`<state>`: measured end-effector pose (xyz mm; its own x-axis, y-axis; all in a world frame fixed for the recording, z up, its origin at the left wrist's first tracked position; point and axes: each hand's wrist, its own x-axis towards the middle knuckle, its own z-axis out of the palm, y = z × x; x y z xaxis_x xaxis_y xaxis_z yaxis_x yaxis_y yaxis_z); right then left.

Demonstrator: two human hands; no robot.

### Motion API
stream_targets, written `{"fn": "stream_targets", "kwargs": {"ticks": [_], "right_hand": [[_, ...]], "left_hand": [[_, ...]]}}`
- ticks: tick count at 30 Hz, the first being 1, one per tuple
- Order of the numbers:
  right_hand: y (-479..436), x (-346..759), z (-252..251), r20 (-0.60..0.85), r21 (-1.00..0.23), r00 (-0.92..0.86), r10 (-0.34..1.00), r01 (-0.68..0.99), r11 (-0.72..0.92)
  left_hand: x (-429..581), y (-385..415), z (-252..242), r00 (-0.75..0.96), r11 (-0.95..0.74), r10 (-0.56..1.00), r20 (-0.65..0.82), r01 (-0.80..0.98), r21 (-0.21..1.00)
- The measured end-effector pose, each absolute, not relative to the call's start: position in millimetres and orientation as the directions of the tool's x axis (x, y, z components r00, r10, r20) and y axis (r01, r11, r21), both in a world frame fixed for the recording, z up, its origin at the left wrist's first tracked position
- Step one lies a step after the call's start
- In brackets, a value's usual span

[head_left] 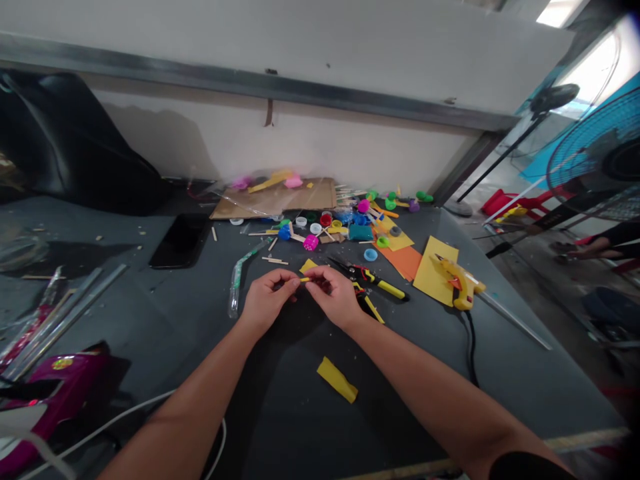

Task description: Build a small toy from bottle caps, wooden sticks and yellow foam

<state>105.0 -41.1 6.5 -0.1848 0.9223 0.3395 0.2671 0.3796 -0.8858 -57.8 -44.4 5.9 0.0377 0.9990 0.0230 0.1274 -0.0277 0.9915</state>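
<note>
My left hand and my right hand meet above the dark table, fingers pinched together on a small yellow piece between them. A yellow paper scrap lies just behind the hands. Another folded yellow scrap lies nearer me, between my forearms. Yellow-handled pliers lie just right of my right hand.
A yellow glue gun rests on yellow paper at right, its black cord running toward me. Coloured bottle caps and wooden sticks are scattered behind, by cardboard. A black phone lies left. Purple object at near left.
</note>
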Motion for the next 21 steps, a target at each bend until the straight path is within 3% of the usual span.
{"fn": "stream_targets", "kwargs": {"ticks": [11, 21], "right_hand": [[-39.5, 103.9, 7.5, 0.399, -0.842, -0.149, 0.905, 0.330, 0.426], [-39.9, 105.3, 7.1, 0.354, -0.892, -0.163, 0.921, 0.238, 0.385]], "left_hand": [[-55.7, -46.5, 5.0, 0.059, -0.065, 0.997, 0.056, 0.154, 0.986], [-56.2, -45.8, 6.7, 0.029, -0.053, 0.998, 0.049, 0.180, 0.982]]}}
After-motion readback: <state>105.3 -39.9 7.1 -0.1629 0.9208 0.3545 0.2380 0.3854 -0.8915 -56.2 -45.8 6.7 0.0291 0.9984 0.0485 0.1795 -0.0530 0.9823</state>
